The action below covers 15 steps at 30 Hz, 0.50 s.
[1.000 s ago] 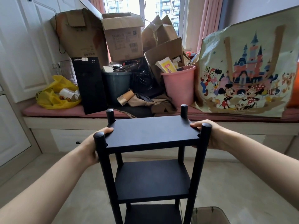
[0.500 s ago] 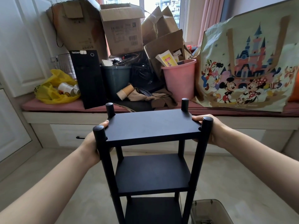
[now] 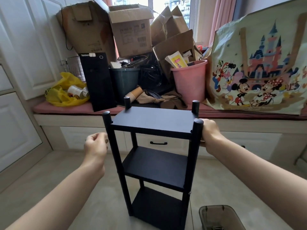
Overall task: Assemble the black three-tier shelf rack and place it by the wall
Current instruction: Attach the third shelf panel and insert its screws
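Grey plastic bin (image 3: 221, 218) sits on the floor (image 3: 66, 188) at 5 o'clock. The black rack (image 3: 154, 123) is dead centre, upright on the floor, three shelves fitted. Left hand (image 3: 96, 145) is at its 9 o'clock, just beside the front-left post and not touching, fingers loosely curled and holding nothing. Right hand (image 3: 210, 135) is at 3 o'clock, fingers curled round the top of the front-right post. Behind, at 12 o'clock, a window bench (image 3: 74, 120) holds cardboard boxes (image 3: 132, 34) and a pink bucket (image 3: 191, 83), with a cartoon bag (image 3: 259, 67) at 2 o'clock.

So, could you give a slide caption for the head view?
Right hand grips the three-tier rack by a post; left hand hovers beside it.
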Available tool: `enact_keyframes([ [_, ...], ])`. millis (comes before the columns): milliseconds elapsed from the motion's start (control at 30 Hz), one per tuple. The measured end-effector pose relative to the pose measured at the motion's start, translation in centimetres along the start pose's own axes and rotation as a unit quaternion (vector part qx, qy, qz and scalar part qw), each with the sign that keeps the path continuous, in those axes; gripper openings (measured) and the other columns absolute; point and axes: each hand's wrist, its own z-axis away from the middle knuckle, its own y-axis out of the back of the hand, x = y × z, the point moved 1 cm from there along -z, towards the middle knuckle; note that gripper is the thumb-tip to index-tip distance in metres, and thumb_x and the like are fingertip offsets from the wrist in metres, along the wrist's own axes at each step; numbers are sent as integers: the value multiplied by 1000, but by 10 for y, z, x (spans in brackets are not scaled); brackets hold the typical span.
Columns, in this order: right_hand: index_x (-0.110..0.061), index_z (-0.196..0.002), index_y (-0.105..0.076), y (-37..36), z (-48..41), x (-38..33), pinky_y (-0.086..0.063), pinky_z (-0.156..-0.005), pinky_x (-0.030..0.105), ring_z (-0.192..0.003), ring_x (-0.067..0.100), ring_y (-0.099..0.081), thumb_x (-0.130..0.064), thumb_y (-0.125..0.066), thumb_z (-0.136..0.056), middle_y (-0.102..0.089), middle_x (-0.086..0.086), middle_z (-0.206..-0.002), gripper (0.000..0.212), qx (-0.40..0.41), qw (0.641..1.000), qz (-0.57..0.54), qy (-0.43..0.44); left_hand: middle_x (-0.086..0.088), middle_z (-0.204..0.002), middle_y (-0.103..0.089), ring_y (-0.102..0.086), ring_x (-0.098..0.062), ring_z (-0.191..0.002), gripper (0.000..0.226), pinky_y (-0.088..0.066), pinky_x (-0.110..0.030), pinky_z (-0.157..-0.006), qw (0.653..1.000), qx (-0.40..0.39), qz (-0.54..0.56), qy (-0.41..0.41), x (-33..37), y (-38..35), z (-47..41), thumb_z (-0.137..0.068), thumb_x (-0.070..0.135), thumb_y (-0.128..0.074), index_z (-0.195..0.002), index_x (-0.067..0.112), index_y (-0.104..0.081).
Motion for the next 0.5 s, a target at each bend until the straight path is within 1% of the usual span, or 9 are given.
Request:
enact_keyframes([
  [67,-13,-80,-60,-10,6,2,-52,-71,35,-72,29,-65,-20,-56,-89,-68,11,-78,12,2,1000,-4,-3,-11,-109,-66,-63,-23,-103,6,-51,-38,-95,999,-44,-10,15,-5,-7,17,-99,10,-56,-102,15,-57],
  [133,-12,-88,-61,-18,11,4,-56,-86,46,-87,36,-68,-22,-55,-91,-69,16,-95,12,-7,1000,-3,-10,-15,-109,-68,-66,-25,-103,11,-55,-34,-89,989,-144,-14,35,-9,-19,40,-95,4,-61,-101,13,-63],
  [167,-10,-89,-61,-21,12,6,-56,-89,49,-85,35,-69,-22,-53,-91,-68,18,-96,15,-11,1000,4,-10,-14,-109,-70,-67,-24,-105,13,-56,-34,-90,979,-198,-37,34,-11,-25,52,-93,5,-65,-102,13,-65],
  [233,-6,-90,-62,-22,15,10,-60,-79,43,-65,26,-69,-18,-48,-91,-68,16,-84,18,-17,1000,24,-3,-1,-109,-73,-68,-12,-106,18,-55,-25,-92,949,-292,-122,-6,-17,-38,71,-90,16,-74,-106,22,-68],
  [300,-5,-94,-61,-21,19,13,-58,-61,32,-52,20,-68,-16,-44,-92,-69,14,-77,20,-23,999,24,-7,14,-106,-75,-68,4,-100,27,-51,-11,-82,918,-356,-169,-36,-22,-49,85,-85,29,-80,-110,31,-68],
  [333,-6,-95,-60,-20,21,14,-56,-59,30,-54,20,-70,-17,-43,-93,-71,15,-78,20,-30,999,22,-10,18,-106,-75,-67,8,-99,32,-49,-9,-81,910,-377,-169,-33,-25,-53,90,-84,32,-81,-113,31,-68],
  [367,-5,-96,-60,-19,23,16,-57,-62,31,-62,23,-72,-18,-43,-95,-73,18,-82,22,-39,999,23,-12,20,-107,-75,-67,9,-100,36,-49,-10,-84,904,-395,-162,-25,-28,-57,92,-83,34,-82,-115,30,-68],
  [433,-2,-104,-62,-17,26,17,-58,-76,35,-80,30,-73,-22,-46,-97,-73,22,-97,27,-55,998,20,-21,19,-109,-75,-67,6,-104,37,-48,-19,-95,896,-425,-126,0,-32,-64,96,-84,34,-82,-118,28,-69],
  [500,-1,-106,-61,-15,29,17,-58,-74,35,-81,32,-71,-20,-48,-98,-69,24,-94,24,-73,997,-14,-31,11,-111,-76,-69,-2,-107,36,-49,-27,-97,895,-441,-47,44,-34,-70,99,-83,37,-79,-116,24,-70],
])
